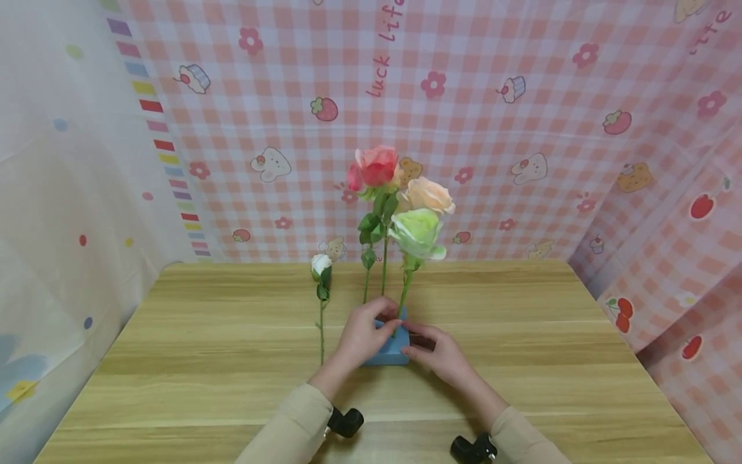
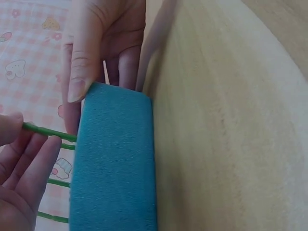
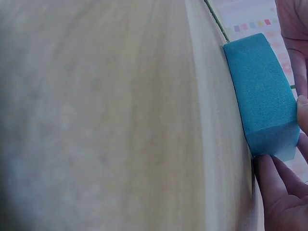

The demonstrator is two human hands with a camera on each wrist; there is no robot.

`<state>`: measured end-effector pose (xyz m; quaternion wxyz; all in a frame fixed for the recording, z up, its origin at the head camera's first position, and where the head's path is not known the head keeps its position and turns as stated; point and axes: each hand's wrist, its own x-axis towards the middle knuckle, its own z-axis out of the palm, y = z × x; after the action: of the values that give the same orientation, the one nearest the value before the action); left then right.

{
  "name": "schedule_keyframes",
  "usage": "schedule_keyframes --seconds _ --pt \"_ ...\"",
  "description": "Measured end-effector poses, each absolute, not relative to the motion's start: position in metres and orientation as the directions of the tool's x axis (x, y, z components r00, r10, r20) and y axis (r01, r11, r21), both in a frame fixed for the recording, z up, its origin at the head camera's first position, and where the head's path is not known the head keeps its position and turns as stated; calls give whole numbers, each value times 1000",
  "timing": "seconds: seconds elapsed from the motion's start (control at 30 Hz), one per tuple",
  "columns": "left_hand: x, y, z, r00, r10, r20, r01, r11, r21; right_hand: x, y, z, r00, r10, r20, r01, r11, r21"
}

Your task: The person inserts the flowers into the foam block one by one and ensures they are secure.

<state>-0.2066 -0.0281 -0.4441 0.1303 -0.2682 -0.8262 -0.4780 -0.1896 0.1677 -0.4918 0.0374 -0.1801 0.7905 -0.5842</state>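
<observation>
A blue foam block (image 1: 387, 354) rests on the table with several artificial roses standing upright in it. Among them are a pinkish-red rose (image 1: 377, 166), a peach rose (image 1: 429, 195) and a light green rose (image 1: 418, 233). My left hand (image 1: 362, 334) pinches the green rose's stem low down, just over the block; in the left wrist view its thumb and fingers close round a green stem (image 2: 50, 132). With thumb and fingers at its right end, my right hand (image 1: 443, 358) grips the block, also seen in the right wrist view as the blue block (image 3: 262, 91).
A white rose (image 1: 321, 265) on a long stem lies on the wooden table (image 1: 522, 361), left of the block. Behind the table hangs a pink checked cloth (image 1: 493, 142). Black camera mounts (image 1: 346, 422) sit at both wrists.
</observation>
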Motion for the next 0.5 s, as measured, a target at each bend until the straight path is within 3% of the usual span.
schedule_keyframes --seconds 0.5 --pt "-192 -34 -460 -871 307 383 479 361 800 -190 167 -496 -915 -330 232 -321 248 -914"
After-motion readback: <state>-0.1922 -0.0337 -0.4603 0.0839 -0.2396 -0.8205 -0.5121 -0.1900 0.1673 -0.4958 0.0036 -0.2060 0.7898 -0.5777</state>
